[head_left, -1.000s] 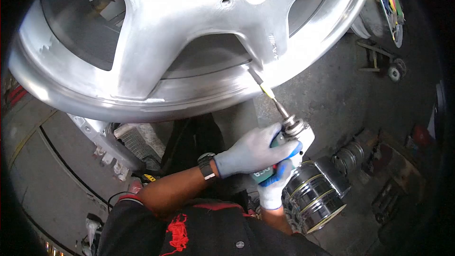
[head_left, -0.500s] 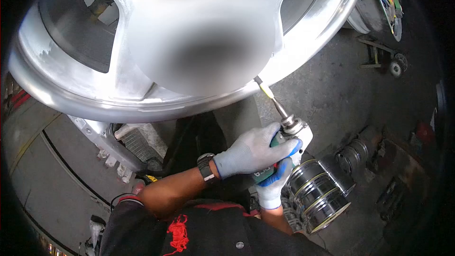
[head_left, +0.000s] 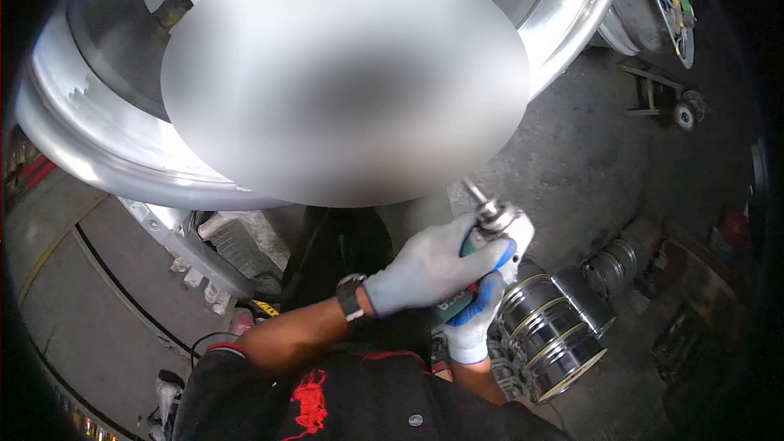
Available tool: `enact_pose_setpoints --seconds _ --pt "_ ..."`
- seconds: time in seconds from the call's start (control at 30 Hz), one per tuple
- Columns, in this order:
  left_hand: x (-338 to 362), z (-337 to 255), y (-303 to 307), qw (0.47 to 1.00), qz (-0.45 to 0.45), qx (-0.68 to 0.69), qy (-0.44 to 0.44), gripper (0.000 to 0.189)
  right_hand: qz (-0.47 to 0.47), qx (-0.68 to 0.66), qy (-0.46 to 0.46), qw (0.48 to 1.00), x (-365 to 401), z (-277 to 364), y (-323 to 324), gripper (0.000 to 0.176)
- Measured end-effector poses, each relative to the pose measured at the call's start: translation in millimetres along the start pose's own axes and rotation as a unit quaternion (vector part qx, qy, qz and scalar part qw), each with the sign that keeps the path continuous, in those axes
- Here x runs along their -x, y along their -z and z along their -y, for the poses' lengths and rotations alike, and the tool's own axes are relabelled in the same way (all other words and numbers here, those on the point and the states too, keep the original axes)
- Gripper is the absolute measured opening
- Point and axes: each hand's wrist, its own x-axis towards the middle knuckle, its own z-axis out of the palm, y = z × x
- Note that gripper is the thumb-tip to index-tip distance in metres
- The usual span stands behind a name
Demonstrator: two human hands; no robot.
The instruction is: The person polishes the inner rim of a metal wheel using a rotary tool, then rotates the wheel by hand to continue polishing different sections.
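My left hand (head_left: 429, 269), gloved in white and blue, closes around the upper part of a green-bodied power grinder (head_left: 457, 306). Lower on the same tool, my right hand (head_left: 474, 331) wears a matching glove and wraps the body. The grinder's metal head and shaft point up and left, toward a large silver alloy wheel (head_left: 122, 147). A blurred oval hides the shaft's far end and much of the wheel, so contact between them cannot be seen.
Shiny metal cylinders (head_left: 543, 331) stand at the lower right of my hands. A small wheeled cart (head_left: 653, 94) is on the dark floor (head_left: 563, 139) to the right. Beneath the wheel at left is a grey metal support (head_left: 192, 253).
Both hands and the grinder have shifted slightly left. The blurred oval is bigger and now covers the shaft's end, which showed earlier with a yellowish section near the wheel rim.
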Motion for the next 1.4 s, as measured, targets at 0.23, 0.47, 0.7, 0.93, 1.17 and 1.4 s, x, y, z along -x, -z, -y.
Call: enact_pose_setpoints --seconds 0.23,0.47,0.7,0.93,1.17,1.4 --pt "17 27 14 0.997 0.064 0.017 -0.044 0.062 -0.057 -0.021 0.03 0.998 18 -43 30 0.087" --pt "16 0 -8 0.997 -0.033 0.065 -0.022 0.058 0.032 0.0 -0.012 0.999 0 12 4 0.062" --pt "-8 20 -2 0.99 0.095 0.065 -0.086 0.058 -0.059 0.095 0.15 0.982 2 -5 11 0.082" --pt "24 3 -6 0.992 -0.015 0.123 -0.015 0.057 0.105 0.112 0.076 0.985 7 15 18 0.076" --pt "-28 5 -6 0.964 0.153 0.154 -0.156 0.044 -0.048 0.146 0.207 0.966 0 25 -2 0.088" --pt "7 29 -2 0.943 0.163 0.278 -0.086 0.058 -0.093 0.383 0.25 0.884 33 7 0 0.117"
